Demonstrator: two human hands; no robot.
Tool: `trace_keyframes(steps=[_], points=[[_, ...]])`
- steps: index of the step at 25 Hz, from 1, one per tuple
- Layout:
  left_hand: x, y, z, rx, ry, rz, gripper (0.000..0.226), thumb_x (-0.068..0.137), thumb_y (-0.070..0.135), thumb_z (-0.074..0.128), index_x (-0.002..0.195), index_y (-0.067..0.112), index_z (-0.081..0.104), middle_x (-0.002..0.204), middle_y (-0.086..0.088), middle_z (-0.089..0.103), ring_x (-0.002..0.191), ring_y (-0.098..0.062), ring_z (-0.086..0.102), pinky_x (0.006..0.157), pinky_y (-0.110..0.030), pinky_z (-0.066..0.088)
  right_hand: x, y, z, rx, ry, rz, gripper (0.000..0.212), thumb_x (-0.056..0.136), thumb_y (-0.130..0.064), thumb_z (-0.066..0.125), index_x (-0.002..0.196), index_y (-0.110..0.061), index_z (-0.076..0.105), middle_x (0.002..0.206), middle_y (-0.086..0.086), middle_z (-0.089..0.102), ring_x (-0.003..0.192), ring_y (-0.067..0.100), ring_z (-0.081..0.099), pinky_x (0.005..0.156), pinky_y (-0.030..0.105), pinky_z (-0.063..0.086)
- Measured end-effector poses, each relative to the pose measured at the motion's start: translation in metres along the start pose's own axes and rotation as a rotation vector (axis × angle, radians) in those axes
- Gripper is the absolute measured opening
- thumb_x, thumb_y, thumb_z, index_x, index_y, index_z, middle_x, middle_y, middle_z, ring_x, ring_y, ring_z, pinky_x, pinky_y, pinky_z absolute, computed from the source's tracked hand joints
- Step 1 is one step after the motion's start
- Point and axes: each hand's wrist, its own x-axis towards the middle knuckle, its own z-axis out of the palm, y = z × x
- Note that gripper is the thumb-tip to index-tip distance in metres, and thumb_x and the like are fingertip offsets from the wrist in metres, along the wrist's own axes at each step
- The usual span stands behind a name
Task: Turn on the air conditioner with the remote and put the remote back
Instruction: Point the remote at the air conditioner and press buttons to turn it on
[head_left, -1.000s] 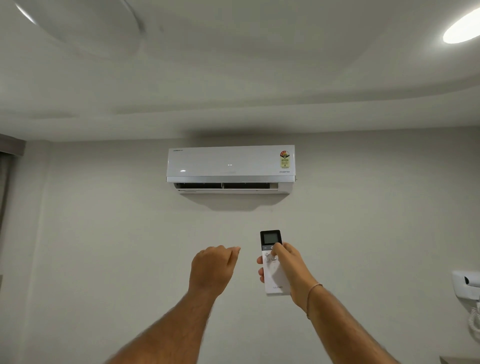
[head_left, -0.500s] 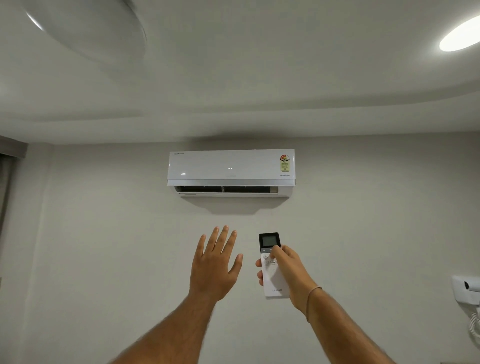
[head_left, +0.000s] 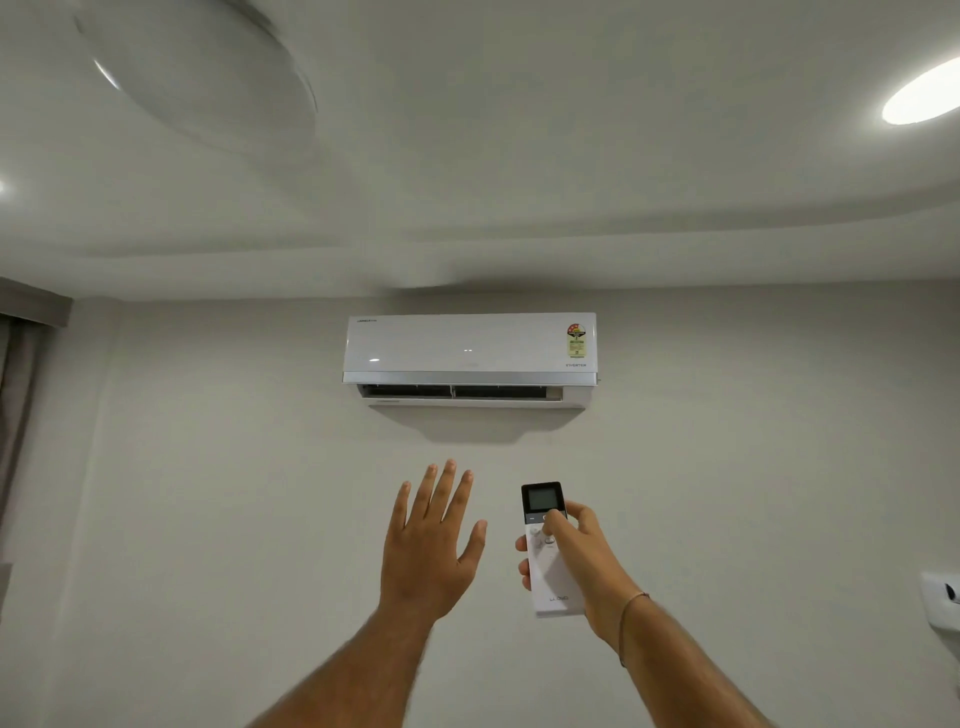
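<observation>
A white split air conditioner (head_left: 470, 351) hangs high on the wall ahead, with its lower flap open and a coloured sticker at its right end. My right hand (head_left: 584, 564) grips a white remote (head_left: 551, 577) with a dark screen on top, pointed up at the unit, and my thumb rests on a button just under the screen. My left hand (head_left: 428, 540) is raised beside it, palm toward the wall, fingers spread, holding nothing.
A spinning ceiling fan (head_left: 202, 73) blurs at the upper left. A round ceiling light (head_left: 922, 96) glows at the upper right. A curtain (head_left: 21, 395) hangs at the left edge. A white wall fitting (head_left: 943, 603) sits at the right edge.
My left hand went from a loose fist to an open, spread palm and rose a little. The right hand keeps the remote aimed at the unit.
</observation>
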Motion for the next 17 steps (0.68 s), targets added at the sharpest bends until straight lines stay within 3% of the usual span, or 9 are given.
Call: trace_keyframes(steps=[9,17], points=[[-0.0039,0.0010,0.0003,0.015,0.011,0.002,0.069,0.107,0.057,0.031,0.168,0.027,0.023,0.176,-0.001,0.021,0.162,-0.021,0.014,0.129,-0.051,0.012,-0.0015,0.0016,-0.0039,0.021,0.008,0.001,0.042,0.106,-0.023,0.053,0.142,-0.035,0.036,0.104,0.022,0.080,0.066,0.033,0.073,0.065,0.040,0.065],[-0.0044,0.0018,0.0020,0.002,0.028,0.011,0.069,0.107,0.056,0.031,0.168,0.025,0.023,0.175,-0.002,0.022,0.162,-0.022,0.016,0.129,-0.052,0.014,0.0023,0.0054,-0.0084,-0.007,0.032,-0.001,0.042,0.107,-0.025,0.054,0.143,-0.035,0.035,0.107,0.021,0.080,0.072,0.034,0.074,0.072,0.045,0.066]])
